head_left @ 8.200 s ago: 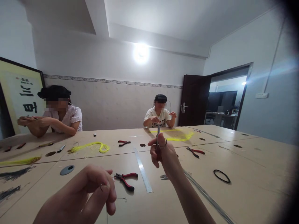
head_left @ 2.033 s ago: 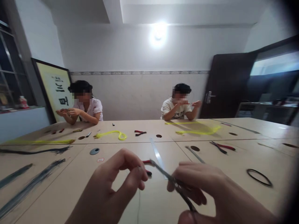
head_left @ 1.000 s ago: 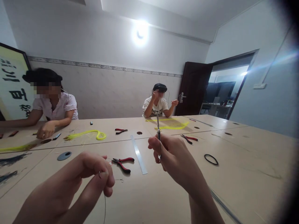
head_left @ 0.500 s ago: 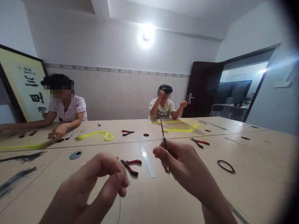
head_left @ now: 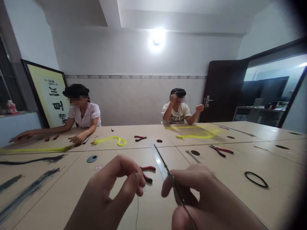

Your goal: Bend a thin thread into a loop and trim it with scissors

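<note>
My left hand [head_left: 117, 188] pinches a thin dark wire [head_left: 137, 207] between thumb and index finger; its lower end hangs down over the table. A small hooked bit of wire shows at the fingertips. In my right hand [head_left: 199, 191] is a slim metal tool [head_left: 170, 175], its narrow tip pointing up and to the left; whether it is tweezers or scissors I cannot tell. Red-handled pliers [head_left: 148, 174] lie behind my left fingers, partly hidden. A steel ruler [head_left: 159, 161] rests on the table, partly covered by the tool and my right fingers.
On the jointed table [head_left: 100, 204] lie more pliers [head_left: 221, 150], a black ring [head_left: 256, 179], yellow cord bundles [head_left: 109, 140], dark strand bundles [head_left: 28, 191] and a grey disc [head_left: 92, 158]. Two people sit across, one at left [head_left: 83, 115], one further right [head_left: 176, 111].
The view has shifted, so the room sits further right and the table's grey and black items show more. My right hand has turned, and its tool now leans left instead of standing nearly upright.
</note>
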The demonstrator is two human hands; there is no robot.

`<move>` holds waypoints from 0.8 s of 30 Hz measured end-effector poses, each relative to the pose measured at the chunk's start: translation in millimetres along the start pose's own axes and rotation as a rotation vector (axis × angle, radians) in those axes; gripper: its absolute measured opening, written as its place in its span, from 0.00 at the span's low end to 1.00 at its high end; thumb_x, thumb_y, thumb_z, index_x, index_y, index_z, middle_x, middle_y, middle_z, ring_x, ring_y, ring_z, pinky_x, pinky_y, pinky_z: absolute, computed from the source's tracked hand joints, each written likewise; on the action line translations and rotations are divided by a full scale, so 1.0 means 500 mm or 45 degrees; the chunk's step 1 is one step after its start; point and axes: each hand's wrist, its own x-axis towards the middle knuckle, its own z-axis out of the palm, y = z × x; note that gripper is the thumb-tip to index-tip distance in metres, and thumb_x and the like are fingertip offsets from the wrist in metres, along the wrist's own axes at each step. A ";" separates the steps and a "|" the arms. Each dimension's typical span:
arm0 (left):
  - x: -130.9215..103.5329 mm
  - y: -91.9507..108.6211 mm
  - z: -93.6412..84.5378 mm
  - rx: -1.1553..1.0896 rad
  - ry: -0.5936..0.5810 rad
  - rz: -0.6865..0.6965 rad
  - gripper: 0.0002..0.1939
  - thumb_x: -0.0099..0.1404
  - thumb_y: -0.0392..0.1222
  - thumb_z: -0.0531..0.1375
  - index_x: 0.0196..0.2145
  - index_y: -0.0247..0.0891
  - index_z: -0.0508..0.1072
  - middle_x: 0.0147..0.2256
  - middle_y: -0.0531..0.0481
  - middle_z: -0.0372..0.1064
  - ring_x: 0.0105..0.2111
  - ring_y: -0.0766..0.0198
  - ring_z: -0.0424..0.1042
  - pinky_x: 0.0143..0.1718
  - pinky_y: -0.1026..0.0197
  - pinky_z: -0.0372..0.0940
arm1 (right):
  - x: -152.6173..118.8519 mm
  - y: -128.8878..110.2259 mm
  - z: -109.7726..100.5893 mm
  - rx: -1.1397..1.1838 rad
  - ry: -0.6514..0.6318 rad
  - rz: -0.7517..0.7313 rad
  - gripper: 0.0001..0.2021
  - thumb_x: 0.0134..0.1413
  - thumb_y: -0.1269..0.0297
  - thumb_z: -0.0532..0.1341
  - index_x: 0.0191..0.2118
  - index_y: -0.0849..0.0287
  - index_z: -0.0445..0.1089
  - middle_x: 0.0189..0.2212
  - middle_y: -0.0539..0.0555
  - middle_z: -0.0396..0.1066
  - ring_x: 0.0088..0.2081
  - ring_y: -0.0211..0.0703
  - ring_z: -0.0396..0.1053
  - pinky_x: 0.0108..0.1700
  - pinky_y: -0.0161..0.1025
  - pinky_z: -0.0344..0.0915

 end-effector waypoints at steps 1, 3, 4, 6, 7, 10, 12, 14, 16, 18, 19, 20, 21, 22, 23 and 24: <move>0.002 0.000 -0.001 -0.005 -0.008 -0.013 0.11 0.59 0.47 0.55 0.20 0.47 0.67 0.20 0.59 0.69 0.35 0.65 0.74 0.24 0.71 0.65 | -0.005 -0.002 0.000 -0.026 -0.049 0.010 0.17 0.34 0.50 0.72 0.25 0.55 0.71 0.13 0.43 0.57 0.20 0.36 0.57 0.20 0.31 0.53; 0.008 -0.004 -0.006 -0.019 -0.083 -0.015 0.11 0.60 0.47 0.55 0.22 0.46 0.67 0.21 0.58 0.69 0.31 0.65 0.74 0.20 0.72 0.64 | -0.010 -0.003 0.000 -0.111 -0.086 0.024 0.16 0.36 0.49 0.72 0.27 0.54 0.71 0.18 0.45 0.62 0.23 0.39 0.62 0.22 0.32 0.55; 0.011 -0.006 -0.009 -0.031 -0.132 -0.002 0.10 0.61 0.47 0.55 0.23 0.46 0.67 0.22 0.58 0.69 0.29 0.66 0.73 0.19 0.71 0.64 | -0.010 -0.004 -0.001 -0.157 -0.091 0.025 0.16 0.37 0.48 0.71 0.27 0.53 0.70 0.20 0.46 0.64 0.25 0.41 0.64 0.23 0.33 0.57; 0.015 -0.011 -0.014 -0.037 -0.212 0.042 0.10 0.62 0.47 0.55 0.24 0.45 0.67 0.22 0.57 0.69 0.26 0.66 0.72 0.19 0.71 0.66 | -0.007 -0.005 -0.002 -0.220 -0.112 0.042 0.16 0.39 0.48 0.70 0.27 0.52 0.69 0.22 0.46 0.65 0.26 0.42 0.65 0.26 0.35 0.59; 0.016 -0.012 -0.015 -0.033 -0.235 0.061 0.10 0.62 0.46 0.55 0.25 0.45 0.67 0.22 0.57 0.69 0.26 0.66 0.72 0.19 0.71 0.66 | -0.005 -0.005 -0.002 -0.237 -0.111 0.050 0.15 0.39 0.49 0.70 0.27 0.52 0.69 0.23 0.46 0.66 0.27 0.42 0.65 0.27 0.35 0.60; 0.012 -0.006 -0.011 -0.050 -0.193 0.061 0.10 0.62 0.45 0.55 0.24 0.44 0.67 0.22 0.56 0.69 0.26 0.65 0.73 0.21 0.69 0.68 | 0.002 -0.001 -0.004 -0.204 -0.080 0.047 0.12 0.45 0.50 0.66 0.32 0.52 0.70 0.23 0.46 0.66 0.26 0.40 0.65 0.28 0.35 0.61; 0.006 0.001 -0.005 -0.066 -0.115 0.023 0.11 0.61 0.46 0.55 0.22 0.44 0.67 0.21 0.57 0.69 0.26 0.65 0.73 0.21 0.69 0.67 | 0.009 0.005 -0.006 -0.149 -0.010 0.016 0.14 0.53 0.48 0.60 0.32 0.53 0.69 0.19 0.46 0.65 0.22 0.38 0.63 0.25 0.34 0.57; 0.002 0.003 0.000 -0.067 -0.043 0.021 0.12 0.61 0.47 0.55 0.21 0.44 0.67 0.20 0.57 0.69 0.26 0.65 0.73 0.23 0.69 0.67 | 0.019 0.013 -0.010 -0.041 0.086 0.029 0.20 0.57 0.45 0.54 0.27 0.56 0.67 0.16 0.45 0.62 0.19 0.36 0.61 0.22 0.33 0.54; 0.002 -0.001 0.003 -0.053 -0.031 0.062 0.13 0.61 0.47 0.55 0.20 0.45 0.67 0.19 0.58 0.69 0.26 0.66 0.73 0.27 0.68 0.68 | 0.033 0.022 -0.012 0.096 0.156 0.102 0.25 0.57 0.41 0.52 0.22 0.57 0.62 0.13 0.46 0.61 0.16 0.35 0.61 0.20 0.33 0.53; 0.005 -0.013 0.003 -0.036 -0.036 0.114 0.13 0.61 0.47 0.55 0.20 0.45 0.67 0.18 0.59 0.69 0.26 0.65 0.73 0.29 0.66 0.68 | 0.048 0.032 -0.014 0.215 0.179 0.185 0.26 0.57 0.39 0.51 0.22 0.58 0.61 0.13 0.46 0.62 0.14 0.34 0.62 0.19 0.32 0.55; 0.007 -0.021 0.003 -0.025 -0.032 0.136 0.12 0.61 0.47 0.55 0.21 0.45 0.67 0.18 0.58 0.69 0.26 0.64 0.73 0.29 0.66 0.68 | 0.055 0.037 -0.014 0.248 0.191 0.213 0.27 0.58 0.38 0.50 0.24 0.59 0.63 0.13 0.46 0.62 0.14 0.34 0.62 0.18 0.31 0.56; 0.010 -0.029 0.002 -0.017 -0.021 0.160 0.12 0.61 0.47 0.56 0.21 0.45 0.67 0.18 0.58 0.69 0.25 0.64 0.72 0.29 0.65 0.69 | 0.061 0.043 -0.015 0.268 0.210 0.231 0.28 0.58 0.38 0.49 0.26 0.60 0.65 0.14 0.46 0.63 0.13 0.33 0.63 0.17 0.31 0.55; 0.013 -0.037 0.002 -0.013 -0.003 0.187 0.12 0.60 0.47 0.56 0.21 0.45 0.67 0.18 0.58 0.68 0.24 0.63 0.72 0.30 0.63 0.70 | 0.067 0.048 -0.015 0.289 0.238 0.249 0.28 0.58 0.38 0.49 0.28 0.61 0.67 0.14 0.46 0.64 0.13 0.33 0.63 0.17 0.30 0.55; 0.015 -0.045 0.003 -0.016 0.016 0.213 0.11 0.60 0.47 0.57 0.21 0.45 0.66 0.17 0.58 0.67 0.22 0.63 0.71 0.31 0.62 0.71 | 0.071 0.053 -0.016 0.306 0.268 0.265 0.28 0.58 0.38 0.50 0.29 0.62 0.68 0.14 0.46 0.64 0.13 0.33 0.63 0.16 0.30 0.55; 0.018 -0.052 0.004 -0.024 0.031 0.234 0.11 0.59 0.48 0.57 0.21 0.45 0.66 0.17 0.58 0.66 0.20 0.64 0.70 0.32 0.60 0.72 | 0.075 0.059 -0.017 0.316 0.302 0.276 0.28 0.57 0.38 0.50 0.30 0.62 0.68 0.14 0.47 0.64 0.13 0.32 0.63 0.16 0.29 0.55; 0.020 -0.057 0.005 -0.037 0.044 0.245 0.10 0.58 0.48 0.58 0.21 0.45 0.67 0.16 0.59 0.65 0.18 0.64 0.68 0.33 0.58 0.73 | 0.078 0.063 -0.018 0.319 0.339 0.285 0.29 0.57 0.38 0.51 0.29 0.62 0.68 0.14 0.47 0.64 0.13 0.32 0.63 0.16 0.29 0.55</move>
